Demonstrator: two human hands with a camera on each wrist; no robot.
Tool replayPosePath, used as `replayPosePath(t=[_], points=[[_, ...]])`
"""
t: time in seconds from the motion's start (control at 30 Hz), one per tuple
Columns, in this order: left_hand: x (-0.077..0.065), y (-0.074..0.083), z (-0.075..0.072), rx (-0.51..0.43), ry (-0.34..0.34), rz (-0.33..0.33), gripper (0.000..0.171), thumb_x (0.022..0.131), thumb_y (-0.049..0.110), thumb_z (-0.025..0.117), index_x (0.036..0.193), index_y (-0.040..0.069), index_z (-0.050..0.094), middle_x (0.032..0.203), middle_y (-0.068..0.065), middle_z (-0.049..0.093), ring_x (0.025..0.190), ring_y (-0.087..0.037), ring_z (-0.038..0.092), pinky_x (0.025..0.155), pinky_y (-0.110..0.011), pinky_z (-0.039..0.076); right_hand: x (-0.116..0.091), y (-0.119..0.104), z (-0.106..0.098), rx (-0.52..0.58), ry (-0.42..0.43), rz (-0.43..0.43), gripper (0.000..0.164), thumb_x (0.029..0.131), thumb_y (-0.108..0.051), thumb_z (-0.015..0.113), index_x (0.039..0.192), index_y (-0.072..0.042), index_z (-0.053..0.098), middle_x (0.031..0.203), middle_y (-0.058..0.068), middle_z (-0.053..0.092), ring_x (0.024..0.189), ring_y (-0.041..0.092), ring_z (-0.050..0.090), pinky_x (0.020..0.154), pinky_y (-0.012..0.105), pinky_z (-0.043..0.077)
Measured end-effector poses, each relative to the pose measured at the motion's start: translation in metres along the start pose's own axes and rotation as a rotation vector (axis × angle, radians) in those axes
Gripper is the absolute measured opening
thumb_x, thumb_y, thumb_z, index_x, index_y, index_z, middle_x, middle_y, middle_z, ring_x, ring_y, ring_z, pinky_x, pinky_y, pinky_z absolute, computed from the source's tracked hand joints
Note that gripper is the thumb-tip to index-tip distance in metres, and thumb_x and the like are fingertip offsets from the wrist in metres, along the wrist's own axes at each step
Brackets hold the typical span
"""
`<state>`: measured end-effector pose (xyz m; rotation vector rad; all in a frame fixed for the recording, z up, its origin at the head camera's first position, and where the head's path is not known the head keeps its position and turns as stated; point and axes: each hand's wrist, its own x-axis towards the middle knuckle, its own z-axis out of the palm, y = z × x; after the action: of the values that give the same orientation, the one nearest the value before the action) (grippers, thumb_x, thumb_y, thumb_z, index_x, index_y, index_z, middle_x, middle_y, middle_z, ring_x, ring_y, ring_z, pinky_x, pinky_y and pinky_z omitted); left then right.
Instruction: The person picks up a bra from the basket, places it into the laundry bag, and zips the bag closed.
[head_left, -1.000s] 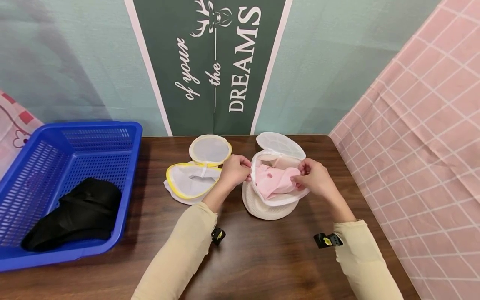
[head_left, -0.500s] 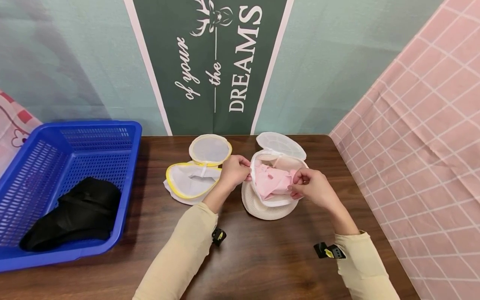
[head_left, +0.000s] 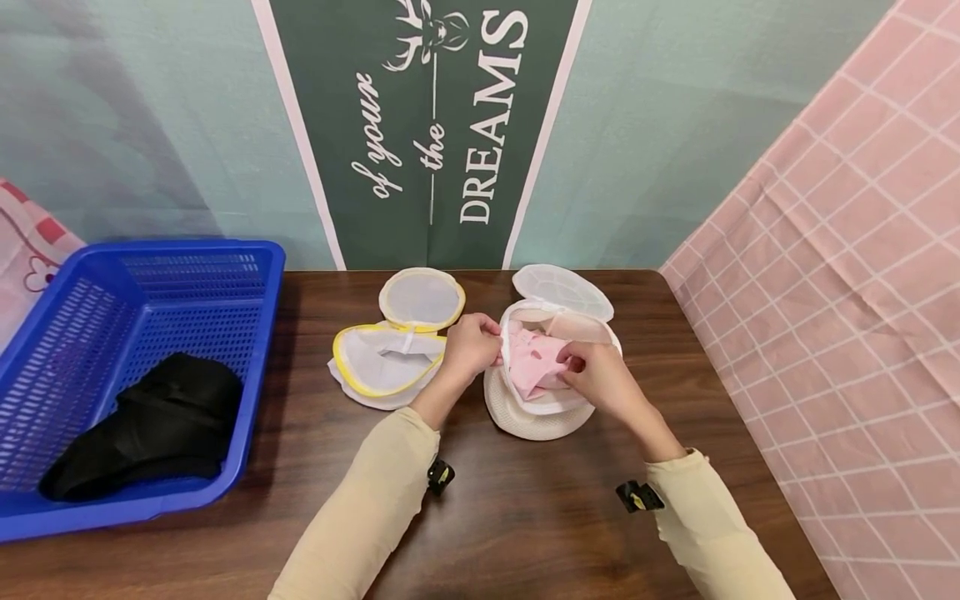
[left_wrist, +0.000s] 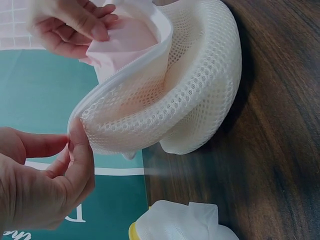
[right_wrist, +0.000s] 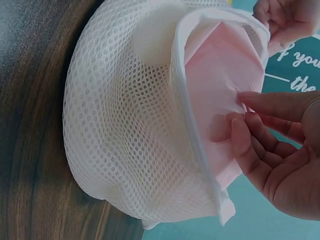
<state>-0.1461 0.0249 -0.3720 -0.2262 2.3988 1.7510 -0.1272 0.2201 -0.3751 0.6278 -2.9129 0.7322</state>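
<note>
A white mesh laundry bag [head_left: 538, 423] stands unzipped on the table, its round lid [head_left: 562, 290] folded back behind it. My left hand [head_left: 472, 343] pinches the left side of its zippered rim between thumb and fingers, as the left wrist view shows. Inside the opening lies a pink garment [head_left: 531, 358] with small darker spots, bunched up. My right hand [head_left: 600, 377] reaches over the rim and pinches the pink cloth [right_wrist: 220, 80] with thumb and fingertips. The garment's lower part is hidden within the bag.
Left of my left hand sits a second open laundry bag [head_left: 375, 367] with yellow trim, its lid [head_left: 422, 298] laid back. Further left, a blue plastic basket [head_left: 258, 375] holds a black garment [head_left: 161, 425]. A pink checked cloth [head_left: 847, 292] hangs along the right edge.
My right hand has moved left from the bag's right rim to the middle of the pink garment. The cloth's right part now sits lower in the bag. My left hand stays at the rim.
</note>
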Motion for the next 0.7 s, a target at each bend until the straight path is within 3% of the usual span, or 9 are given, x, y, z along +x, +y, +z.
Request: replayPosePath(t=[0.2,0.4,0.5,0.6,0.7], points=[[-0.004,0.0,0.001,0.134,0.025,0.038,0.006,0.081,0.004,0.058,0.085,0.001,0.062,0.069,-0.006,0.059,0.048,-0.011,0.057,0.047,-0.019,0.046,0.009,0.003,-0.002,0.027,-0.02,0.051,0.011,0.071,0.001,0.07,0.065,-0.005,0.062,0.053,-0.004,0.049,0.051,0.009,0.046,0.049,0.025,0.037],[-0.007,-0.002,0.006,0.342,0.054,0.125,0.011,0.077,0.012,0.067,0.081,0.003,0.063,0.073,-0.008,0.061,0.074,-0.025,0.059,0.061,-0.029,0.045,0.014,0.006,-0.007,0.134,-0.08,0.174,0.01,0.076,0.0,0.068,0.067,-0.002,0.063,0.053,0.001,0.056,0.044,0.01,0.053,0.043,0.025,0.043],[-0.009,-0.004,0.009,0.404,0.07,0.156,0.007,0.075,0.009,0.066,0.078,0.005,0.061,0.073,-0.008,0.06,0.079,-0.028,0.057,0.066,-0.034,0.045,0.014,0.008,-0.01,0.162,-0.086,0.209,0.011,0.077,-0.001,0.068,0.067,-0.001,0.064,0.054,0.003,0.057,0.045,0.013,0.055,0.043,0.026,0.045],[-0.009,-0.004,0.01,0.383,0.086,0.165,0.003,0.072,0.003,0.062,0.074,0.005,0.061,0.069,-0.007,0.059,0.071,-0.025,0.058,0.061,-0.031,0.046,0.016,0.009,-0.012,0.176,-0.082,0.226,0.012,0.077,-0.001,0.068,0.066,-0.001,0.063,0.053,0.006,0.058,0.045,0.016,0.056,0.043,0.025,0.046],[-0.007,-0.003,0.008,0.195,0.049,0.104,0.005,0.074,-0.002,0.059,0.077,0.001,0.061,0.065,-0.007,0.056,0.059,-0.018,0.059,0.054,-0.026,0.049,0.017,0.011,-0.014,0.19,-0.081,0.242,0.013,0.078,-0.002,0.068,0.066,0.0,0.063,0.053,0.008,0.058,0.046,0.018,0.057,0.043,0.025,0.046]])
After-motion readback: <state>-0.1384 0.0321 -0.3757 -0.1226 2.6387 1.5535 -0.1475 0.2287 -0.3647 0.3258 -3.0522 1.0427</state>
